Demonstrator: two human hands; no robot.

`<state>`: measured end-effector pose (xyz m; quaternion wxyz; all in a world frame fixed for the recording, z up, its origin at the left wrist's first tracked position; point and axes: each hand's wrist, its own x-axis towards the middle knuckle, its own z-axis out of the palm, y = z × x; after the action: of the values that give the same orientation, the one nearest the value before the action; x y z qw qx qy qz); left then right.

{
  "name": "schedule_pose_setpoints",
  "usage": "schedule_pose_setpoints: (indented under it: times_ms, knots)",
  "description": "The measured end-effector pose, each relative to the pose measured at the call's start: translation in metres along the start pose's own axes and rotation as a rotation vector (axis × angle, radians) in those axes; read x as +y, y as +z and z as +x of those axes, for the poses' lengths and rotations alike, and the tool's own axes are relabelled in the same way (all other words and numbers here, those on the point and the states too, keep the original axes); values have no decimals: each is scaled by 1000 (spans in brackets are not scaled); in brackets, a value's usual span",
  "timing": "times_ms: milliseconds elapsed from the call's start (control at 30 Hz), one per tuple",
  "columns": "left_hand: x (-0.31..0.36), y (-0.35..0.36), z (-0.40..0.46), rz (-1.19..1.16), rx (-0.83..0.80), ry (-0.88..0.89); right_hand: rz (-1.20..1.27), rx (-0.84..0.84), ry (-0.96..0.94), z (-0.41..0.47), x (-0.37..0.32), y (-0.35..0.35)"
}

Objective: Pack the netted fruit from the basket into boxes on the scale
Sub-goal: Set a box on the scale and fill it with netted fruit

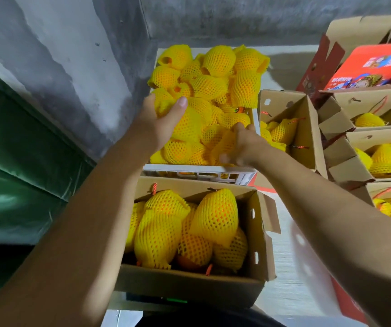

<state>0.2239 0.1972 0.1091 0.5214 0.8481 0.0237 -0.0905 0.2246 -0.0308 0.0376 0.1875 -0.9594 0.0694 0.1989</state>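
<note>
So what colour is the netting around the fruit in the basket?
Yellow netting over orange fruit, clearest in the head view.

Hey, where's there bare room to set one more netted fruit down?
Little room in the near box: fruit fills it, only a dark gap at its front edge. The box right of the basket has bare space along its right wall. The white basket is heaped, and both hands reach into it.

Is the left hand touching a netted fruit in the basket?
Touching. The head view shows the left hand with thumb and fingers curled round a netted fruit in the basket.
</note>
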Motion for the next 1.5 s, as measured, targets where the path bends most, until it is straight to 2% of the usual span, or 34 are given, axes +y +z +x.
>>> schedule_pose_setpoints:
  times_ms: [67,167,233,300,367,433,500,600,633,700,767,900,967,1100,1267,1500]
  knots:
    - [-2,0,6,196,3,-51,284,11,-18,-4,7,-4]
    - [-14,-4,-11,134,63,27,1001,-27,33,-20,10,-15]
    - [-21,-6,-29,96,45,77,1373,-185,99,-33,5,-24]
    - [-25,-8,-47,95,45,130,1564,-312,26,-48,-5,-34]
    - [-29,-14,-66,71,60,173,1624,-346,-90,-68,-18,-38]
    - [-36,-23,-89,13,88,185,1563,-262,-200,-91,-35,-35]
    - [-47,-35,-115,-71,115,176,1415,-62,-306,-120,-54,-22]
    - [-66,-56,-149,-133,176,169,941,227,-399,-163,-83,9]
    - [-72,-63,-158,-105,184,164,779,241,-427,-174,-92,19]
    - [-85,-73,-172,27,135,156,516,142,-446,-189,-106,37]
    - [-97,-80,-186,175,65,154,357,91,-419,-200,-114,49]
    - [-116,-92,-220,244,20,200,447,301,-323,-230,-118,60]
    - [-128,-97,-237,223,32,220,464,336,-317,-248,-117,72]
    - [-138,-99,-266,168,23,264,510,371,-364,-287,-119,100]
    - [-142,-94,-294,107,-41,305,414,297,-419,-325,-121,120]
    - [-154,-107,-311,57,65,323,386,317,-405,-352,-116,128]
